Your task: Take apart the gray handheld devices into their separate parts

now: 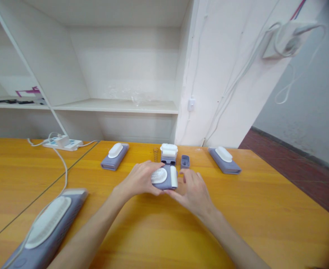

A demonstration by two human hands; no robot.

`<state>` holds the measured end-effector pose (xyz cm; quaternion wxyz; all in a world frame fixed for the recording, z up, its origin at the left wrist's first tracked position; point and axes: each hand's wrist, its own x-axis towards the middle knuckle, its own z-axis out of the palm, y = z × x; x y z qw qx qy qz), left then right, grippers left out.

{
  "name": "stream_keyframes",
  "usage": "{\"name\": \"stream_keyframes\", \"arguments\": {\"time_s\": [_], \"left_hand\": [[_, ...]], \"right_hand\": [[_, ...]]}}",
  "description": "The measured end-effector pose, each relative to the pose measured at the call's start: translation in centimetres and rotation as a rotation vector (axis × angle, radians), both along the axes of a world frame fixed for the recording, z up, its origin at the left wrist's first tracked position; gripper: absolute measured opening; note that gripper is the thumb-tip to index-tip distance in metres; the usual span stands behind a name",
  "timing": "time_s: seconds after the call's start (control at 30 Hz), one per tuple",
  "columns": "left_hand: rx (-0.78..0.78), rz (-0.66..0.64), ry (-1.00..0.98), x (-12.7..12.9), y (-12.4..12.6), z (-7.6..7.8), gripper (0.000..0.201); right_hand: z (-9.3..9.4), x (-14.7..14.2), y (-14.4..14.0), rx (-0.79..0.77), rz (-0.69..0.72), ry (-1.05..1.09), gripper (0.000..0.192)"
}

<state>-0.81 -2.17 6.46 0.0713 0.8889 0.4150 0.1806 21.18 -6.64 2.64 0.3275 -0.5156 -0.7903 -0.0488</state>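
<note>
My left hand (146, 178) is closed around the left side of a small purple-grey device (164, 185). The device has a dotted white oval (159, 175) on its face and a white strip across its right end. My right hand (193, 188) is at that right end, its thumb at the lower edge and its index finger bent, with a gap between them. Just behind the device stand a white and purple-grey part (169, 151), a coil spring (156, 154) and a small purple-grey cup-shaped piece (185, 161).
Purple-grey devices with white ovals lie at the back left (115, 157) and right (224, 160). A larger one (48, 228) lies front left, under a white cable. A power strip (62, 142) sits by the shelves (116, 104). The wooden table (159, 239) ends at the right.
</note>
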Motion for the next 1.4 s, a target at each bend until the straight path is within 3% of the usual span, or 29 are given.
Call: {"name": "stream_keyframes", "arguments": {"time_s": [0.1,0.37,0.67,0.9,1.07,1.23,1.4], "left_hand": [[-0.024,-0.028,0.030,0.1,-0.3,0.1,0.082],[-0.049,-0.096,0.093,1.1,-0.9,1.7,0.074],[-0.061,-0.118,0.098,0.8,-0.7,1.0,0.079],[-0.042,-0.124,0.026,0.9,-0.8,1.3,0.077],[-0.024,-0.058,0.008,0.5,-0.8,1.5,0.079],[-0.024,-0.044,0.016,0.3,-0.7,1.5,0.082],[-0.043,-0.034,0.014,0.8,-0.8,0.2,0.083]], "right_hand": [[0.5,0.6,0.4,-0.069,0.091,-0.086,0.061],[2.5,0.5,0.6,-0.175,0.155,-0.243,0.051],[3.2,0.0,0.4,-0.226,0.136,-0.268,0.044],[2.8,0.4,1.1,-0.187,0.245,-0.068,0.041],[2.2,0.7,1.0,-0.131,0.164,0.082,0.048],[2.2,1.3,0.7,-0.209,0.159,0.204,0.054],[0.6,1.0,1.1,-0.345,0.173,0.670,0.029]]}}
